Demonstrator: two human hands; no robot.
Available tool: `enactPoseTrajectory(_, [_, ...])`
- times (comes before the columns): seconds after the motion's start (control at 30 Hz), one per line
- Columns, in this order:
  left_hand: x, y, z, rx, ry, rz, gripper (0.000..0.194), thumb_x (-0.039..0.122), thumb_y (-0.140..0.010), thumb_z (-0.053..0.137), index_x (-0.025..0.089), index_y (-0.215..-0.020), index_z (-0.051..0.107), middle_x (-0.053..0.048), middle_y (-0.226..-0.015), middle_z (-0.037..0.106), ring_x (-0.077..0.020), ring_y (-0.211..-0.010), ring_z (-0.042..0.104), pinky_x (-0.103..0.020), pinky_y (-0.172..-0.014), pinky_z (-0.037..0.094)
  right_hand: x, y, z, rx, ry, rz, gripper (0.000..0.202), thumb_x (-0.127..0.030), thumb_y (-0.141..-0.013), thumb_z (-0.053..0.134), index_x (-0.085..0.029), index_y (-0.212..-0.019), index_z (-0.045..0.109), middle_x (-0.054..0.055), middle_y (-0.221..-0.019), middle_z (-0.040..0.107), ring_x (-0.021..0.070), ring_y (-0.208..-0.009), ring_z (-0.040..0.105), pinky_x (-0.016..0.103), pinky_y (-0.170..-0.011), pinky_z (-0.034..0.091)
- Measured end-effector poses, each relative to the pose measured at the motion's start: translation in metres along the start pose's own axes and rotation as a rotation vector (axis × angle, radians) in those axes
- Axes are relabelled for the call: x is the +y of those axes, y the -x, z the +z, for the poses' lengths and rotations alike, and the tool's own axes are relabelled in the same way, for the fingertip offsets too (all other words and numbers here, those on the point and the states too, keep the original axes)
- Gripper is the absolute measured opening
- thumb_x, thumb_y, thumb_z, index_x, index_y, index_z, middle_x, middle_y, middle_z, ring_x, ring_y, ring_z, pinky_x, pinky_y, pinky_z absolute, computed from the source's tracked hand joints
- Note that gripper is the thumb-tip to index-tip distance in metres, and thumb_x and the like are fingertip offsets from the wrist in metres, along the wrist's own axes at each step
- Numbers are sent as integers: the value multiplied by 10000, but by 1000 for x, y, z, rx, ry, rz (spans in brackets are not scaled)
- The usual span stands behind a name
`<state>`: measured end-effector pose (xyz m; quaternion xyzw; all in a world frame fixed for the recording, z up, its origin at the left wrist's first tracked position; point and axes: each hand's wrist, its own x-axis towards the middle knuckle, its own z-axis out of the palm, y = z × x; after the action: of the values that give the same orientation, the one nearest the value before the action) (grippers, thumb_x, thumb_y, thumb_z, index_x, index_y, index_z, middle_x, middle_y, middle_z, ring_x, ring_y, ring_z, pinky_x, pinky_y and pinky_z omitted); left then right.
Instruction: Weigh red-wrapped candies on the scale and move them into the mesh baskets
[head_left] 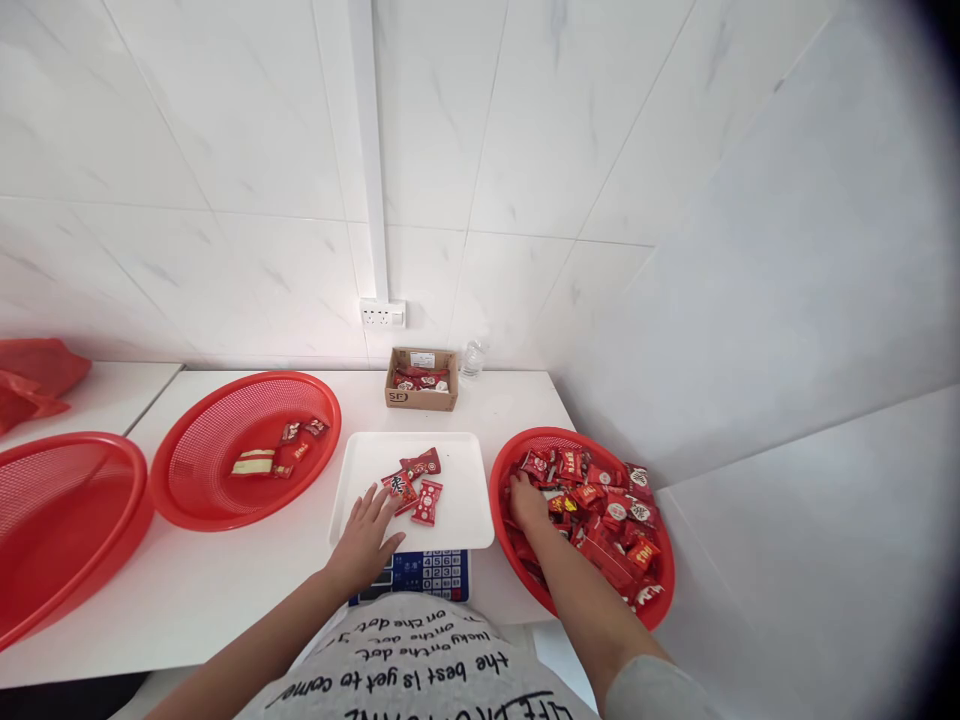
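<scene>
A white tray point(457, 458) sits on a blue scale point(427, 574) in front of me, with three red candy packets point(416, 487) lying on it. My left hand point(365, 538) rests flat on the tray's near left part, fingers spread, fingertips touching the packets. My right hand point(526, 503) reaches into the red basket point(663, 590) on the right, which is full of red wrapped candies point(607, 520). Its fingers are buried among them, so whether it holds one is hidden.
A red mesh basket point(202, 470) left of the tray holds several packets. Another red basket point(45, 530) lies at the far left, red plastic bags point(30, 375) behind it. A small cardboard box point(421, 379) of candies and a clear bottle point(472, 360) stand by the wall socket.
</scene>
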<state>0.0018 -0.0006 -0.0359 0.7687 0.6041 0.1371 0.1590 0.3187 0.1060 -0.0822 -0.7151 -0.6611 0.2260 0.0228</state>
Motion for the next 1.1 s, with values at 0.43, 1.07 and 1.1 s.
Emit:
enactPoseTrajectory(0.43, [12,-12,-6,-93,69,45,481,281,-810,495,260,-1287,434,-64,-1436,340,-292,-1358,169,-542,-1069,190,-6,49,-29,327,-547,150,325,-358,-771,437,-189,-1024,552,78,-904,642,223,-790,591,339,-734,442])
enactPoseTrajectory(1.07, [47,-37,-27,-217,1401,-562,317,396,-754,621,154,-945,550,-18,-750,613,-101,-648,583,-253,-672,468,-125,106,-24,-280,-1295,30,335,-426,-683,613,-210,-897,470,-12,-799,589,101,-570,596,205,-492,399])
enactPoseTrajectory(1.1, [46,-40,-26,-201,1374,-565,303,373,-770,605,151,-968,549,-21,-756,615,-102,-638,581,-256,-668,473,-123,104,-21,-233,-1266,59,329,-425,-691,597,-210,-901,465,-2,-843,590,105,-575,606,214,-499,413])
